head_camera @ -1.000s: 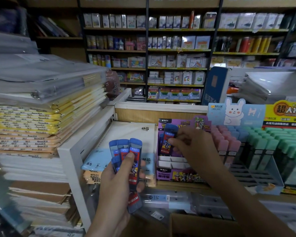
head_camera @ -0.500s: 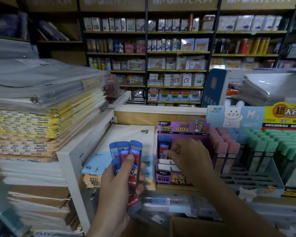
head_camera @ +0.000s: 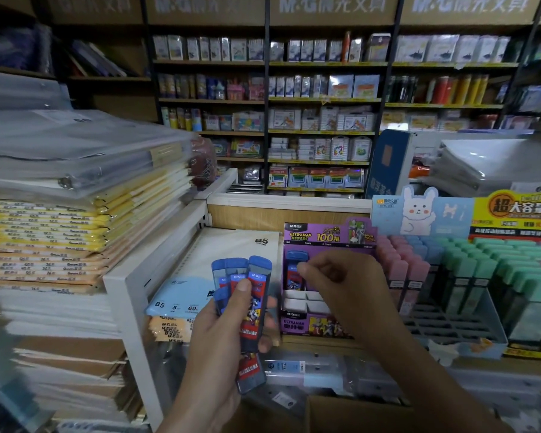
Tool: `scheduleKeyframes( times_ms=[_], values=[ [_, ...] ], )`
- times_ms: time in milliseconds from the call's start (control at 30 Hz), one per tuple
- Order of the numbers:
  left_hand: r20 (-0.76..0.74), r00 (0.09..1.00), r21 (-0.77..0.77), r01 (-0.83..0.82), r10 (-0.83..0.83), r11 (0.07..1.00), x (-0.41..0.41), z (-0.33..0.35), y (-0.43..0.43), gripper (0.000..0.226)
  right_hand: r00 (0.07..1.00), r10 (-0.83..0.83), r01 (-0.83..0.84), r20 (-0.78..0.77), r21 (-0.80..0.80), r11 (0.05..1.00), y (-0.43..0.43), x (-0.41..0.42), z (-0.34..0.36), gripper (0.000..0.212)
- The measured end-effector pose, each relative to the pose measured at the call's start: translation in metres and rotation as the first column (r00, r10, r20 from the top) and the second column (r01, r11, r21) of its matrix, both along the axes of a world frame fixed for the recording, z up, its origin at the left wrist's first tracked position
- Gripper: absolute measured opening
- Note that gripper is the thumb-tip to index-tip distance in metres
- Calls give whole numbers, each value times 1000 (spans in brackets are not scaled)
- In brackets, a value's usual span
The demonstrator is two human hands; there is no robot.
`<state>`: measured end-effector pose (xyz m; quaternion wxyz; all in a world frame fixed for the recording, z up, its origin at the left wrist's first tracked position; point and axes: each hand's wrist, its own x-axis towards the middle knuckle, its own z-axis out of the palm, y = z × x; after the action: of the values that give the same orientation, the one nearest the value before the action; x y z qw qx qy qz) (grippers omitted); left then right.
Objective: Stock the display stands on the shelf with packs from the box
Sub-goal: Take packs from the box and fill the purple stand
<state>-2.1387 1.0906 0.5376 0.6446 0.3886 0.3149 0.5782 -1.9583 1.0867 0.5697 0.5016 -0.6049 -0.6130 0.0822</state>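
The left hand (head_camera: 228, 335) grips a fan of slim blue packs (head_camera: 247, 304), its fingers (head_camera: 242, 287) wrapped round them and the thumb pressed on their faces. The right hand (head_camera: 344, 285) hangs over the purple display stand (head_camera: 328, 326), fingers pressed together beside one pack (head_camera: 294, 273) standing in a back slot; whether they pinch it I cannot tell. These packs look light, stiff and smooth, so likely to slide out of a loose fan; best taken by the narrow sides near the cap. Empty white slots lie just below the right fingers. Pink and green cases (head_camera: 419, 276) crowd the right, a notebook pile (head_camera: 219, 270) the left, and a cardboard box (head_camera: 341, 414) sits below both wrists.
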Motion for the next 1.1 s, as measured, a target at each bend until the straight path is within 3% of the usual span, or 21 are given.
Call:
scheduleKeyframes(
  times_ms=[233,367,467,633,833,1100],
  values=[
    [-62,997,-5,38,-38,999,12,-3,-5,37,914,307,-366,-265,-214,906,-19,-11,2,29],
    [-82,995,-15,59,-60,998,17,-3,-8,41,870,290,-389,-398,-194,900,-20,-12,0,18],
    [-99,992,-14,75,-76,997,15,-4,-10,38,855,283,-396,-435,-195,897,-23,-10,-1,20],
    [-75,993,2,92,-92,996,2,-5,-7,34,803,240,-328,-546,-67,942,-24,8,10,24],
    [-137,990,16,39,-37,999,-12,-4,-4,42,921,79,-104,-381,-47,993,-15,26,12,15],
    [-95,994,14,48,-46,999,-15,-5,-3,43,964,27,-34,-264,-21,999,4,19,10,8]
  ],
)
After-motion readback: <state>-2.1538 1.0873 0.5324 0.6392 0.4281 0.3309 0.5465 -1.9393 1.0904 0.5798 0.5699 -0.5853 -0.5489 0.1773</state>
